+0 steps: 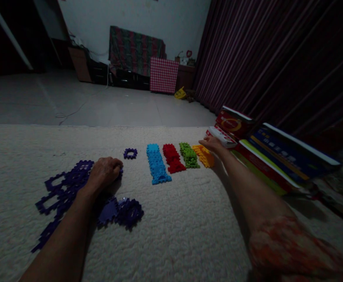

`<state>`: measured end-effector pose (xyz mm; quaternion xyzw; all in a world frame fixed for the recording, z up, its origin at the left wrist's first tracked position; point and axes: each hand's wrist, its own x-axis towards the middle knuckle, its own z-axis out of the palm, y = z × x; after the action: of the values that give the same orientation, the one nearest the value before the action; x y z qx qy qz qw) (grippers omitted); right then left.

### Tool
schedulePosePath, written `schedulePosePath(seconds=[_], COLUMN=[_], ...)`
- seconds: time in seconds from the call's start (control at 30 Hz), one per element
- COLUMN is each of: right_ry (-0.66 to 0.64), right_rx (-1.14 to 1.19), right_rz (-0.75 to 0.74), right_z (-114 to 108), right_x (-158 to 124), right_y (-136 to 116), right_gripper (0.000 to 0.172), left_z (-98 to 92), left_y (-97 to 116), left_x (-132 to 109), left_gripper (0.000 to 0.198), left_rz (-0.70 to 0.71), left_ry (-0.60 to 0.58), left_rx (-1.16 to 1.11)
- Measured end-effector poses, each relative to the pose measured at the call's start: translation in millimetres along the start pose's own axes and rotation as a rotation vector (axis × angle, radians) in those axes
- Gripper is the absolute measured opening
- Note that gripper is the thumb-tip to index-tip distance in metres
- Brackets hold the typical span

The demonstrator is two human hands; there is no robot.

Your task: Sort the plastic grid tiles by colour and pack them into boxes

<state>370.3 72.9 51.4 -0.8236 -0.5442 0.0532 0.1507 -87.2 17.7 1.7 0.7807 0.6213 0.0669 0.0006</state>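
Observation:
On a fluffy cream rug (177, 231) lie rows of plastic interlocking tiles: a blue row (157, 163), a red row (173, 158), a green row (188, 155) and an orange row (204, 155). My right hand (212, 144) reaches out to the far end of the orange row, fingers resting on it. My left hand (104, 172) is curled, knuckles up, on the loose purple tiles (68, 192) at the left. A lone purple tile (130, 153) lies beyond it. More purple pieces (124, 212) sit beside my left forearm.
Stacked books and boxes (265, 152) lie along the rug's right edge by a dark striped curtain (277, 58). Beyond the rug is bare tiled floor (101, 105), with a cloth-covered cabinet (136, 51) and a checked panel (163, 75) at the far wall.

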Motion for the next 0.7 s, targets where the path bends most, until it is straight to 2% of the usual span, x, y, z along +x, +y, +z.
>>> schedulePosePath(seconds=[0.1, 0.23, 0.37, 0.43, 0.6, 0.7], right_ry=[-0.06, -0.111, -0.107, -0.073, 0.095, 0.155], right_rx=[-0.047, -0.091, -0.078, -0.041, 0.101, 0.17], right_rz=[0.002, 0.007, -0.007, -0.022, -0.038, -0.048], right_z=[9.7, 20.8, 26.2, 26.8, 26.8, 28.8], right_x=[6.6, 13.8, 14.4, 13.1, 6.8, -3.0], right_y=[-1.4, -3.2, -2.0, -1.0, 3.7, 8.0], right_gripper=[0.045, 0.035, 0.029, 0.03, 0.05, 0.053], left_z=[2.0, 2.4, 0.7, -0.6, -1.1, 2.2], left_y=[-2.1, -3.0, -1.5, -0.7, -0.6, -2.4], left_x=[0.3, 0.2, -0.1, -0.3, -0.7, -0.4], left_gripper=[0.042, 0.043, 0.043, 0.042, 0.042, 0.042], left_rz=[0.003, 0.007, 0.003, -0.001, -0.007, 0.008], left_ry=[0.008, -0.002, -0.024, -0.03, -0.015, 0.017], left_rx=[-0.017, -0.004, 0.001, 0.002, -0.001, -0.03])
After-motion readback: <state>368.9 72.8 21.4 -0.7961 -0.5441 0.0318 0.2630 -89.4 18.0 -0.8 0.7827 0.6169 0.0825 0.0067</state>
